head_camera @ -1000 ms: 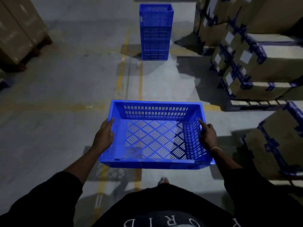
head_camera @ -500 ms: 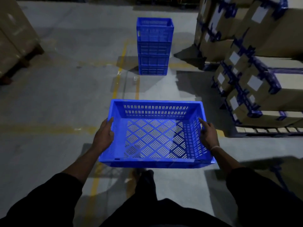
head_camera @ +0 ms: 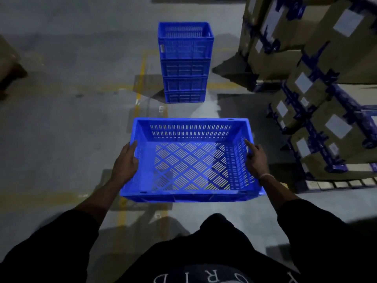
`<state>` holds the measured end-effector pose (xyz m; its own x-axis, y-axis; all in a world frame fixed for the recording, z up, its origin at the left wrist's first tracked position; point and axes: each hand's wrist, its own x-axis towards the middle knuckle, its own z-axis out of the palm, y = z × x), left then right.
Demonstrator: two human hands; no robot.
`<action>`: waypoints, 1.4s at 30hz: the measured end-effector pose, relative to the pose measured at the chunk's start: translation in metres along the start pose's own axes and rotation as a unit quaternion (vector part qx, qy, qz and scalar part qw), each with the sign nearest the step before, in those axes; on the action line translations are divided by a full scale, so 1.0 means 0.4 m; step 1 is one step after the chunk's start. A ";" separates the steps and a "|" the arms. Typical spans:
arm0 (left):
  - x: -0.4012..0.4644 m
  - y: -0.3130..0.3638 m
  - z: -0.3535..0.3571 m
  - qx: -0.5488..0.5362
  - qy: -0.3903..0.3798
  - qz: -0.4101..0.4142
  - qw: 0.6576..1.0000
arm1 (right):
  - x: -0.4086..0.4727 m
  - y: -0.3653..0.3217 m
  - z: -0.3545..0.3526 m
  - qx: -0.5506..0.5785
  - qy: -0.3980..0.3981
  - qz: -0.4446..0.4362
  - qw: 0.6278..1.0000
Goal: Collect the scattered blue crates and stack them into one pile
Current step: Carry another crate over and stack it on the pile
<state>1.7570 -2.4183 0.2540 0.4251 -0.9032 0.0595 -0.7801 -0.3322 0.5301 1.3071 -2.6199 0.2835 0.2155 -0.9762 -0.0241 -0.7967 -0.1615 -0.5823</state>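
Note:
I carry an empty blue crate point(head_camera: 142, 172) with a slotted floor and slotted walls, level in front of my waist. My left hand point(head_camera: 125, 162) grips its left rim, fingers curled under the edge. On the right rim, my right hand point(head_camera: 256, 160) holds the crate with the index finger stretched along the top edge. Straight ahead on the floor stands a pile of several blue crates point(head_camera: 184, 62), its top one open and empty. The carried crate's far edge is a short way in front of the pile's base.
Strapped cardboard boxes point(head_camera: 318, 82) on pallets line the right side, close to the pile. More cartons on a pallet point(head_camera: 8, 66) sit at the left edge. Yellow floor lines point(head_camera: 140, 78) cross the grey concrete. A small white scrap point(head_camera: 161, 109) lies before the pile.
I have walked toward the pile; it has come closer and lower in view. The boxes on the right have slid nearer. Both hands keep the same hold on the crate.

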 end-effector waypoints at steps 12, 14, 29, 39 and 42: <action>0.728 0.020 0.096 -0.005 0.013 -0.026 1.000 | 0.766 -0.077 0.083 0.025 -0.020 -0.015 0.999; 0.848 0.042 0.087 -0.006 0.015 -0.026 1.000 | 0.886 -0.099 0.072 0.035 -0.021 -0.017 0.999; 1.711 0.126 0.026 -0.033 0.081 -0.006 0.996 | 1.764 -0.323 0.028 0.017 0.019 -0.043 0.999; 2.340 0.077 -0.007 -0.030 0.077 0.030 0.996 | 2.333 -0.498 0.094 -0.004 0.017 -0.068 0.998; 2.489 0.080 -0.034 -0.028 0.079 0.026 0.996 | 2.464 -0.546 0.104 0.006 0.016 -0.053 0.998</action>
<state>2.1614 -3.3246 0.3416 0.4540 -0.8640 0.2179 -0.7783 -0.2655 0.5690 1.7170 -3.5405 0.3531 0.2797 -0.9580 0.0630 -0.7643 -0.2619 -0.5893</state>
